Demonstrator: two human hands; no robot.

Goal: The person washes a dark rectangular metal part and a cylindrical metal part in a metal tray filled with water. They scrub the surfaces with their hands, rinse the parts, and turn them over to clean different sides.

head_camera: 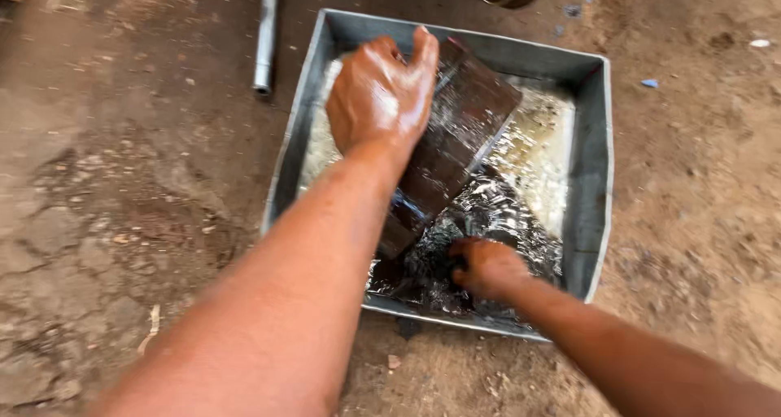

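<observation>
My left hand (381,96) is wet and curled over the upper end of a dark, flat metal block (455,140), fingers wrapped round its far edge and thumb up, holding it tilted so its lower end dips into the oily liquid (529,152), while my right hand (486,266) sits low in the near corner, closed into a fist around something dark I cannot make out. Both are inside a square grey metal tray (592,181) resting on cracked brown dirt ground (122,205), with a metal pipe (265,34) lying just beyond the tray's far left corner
</observation>
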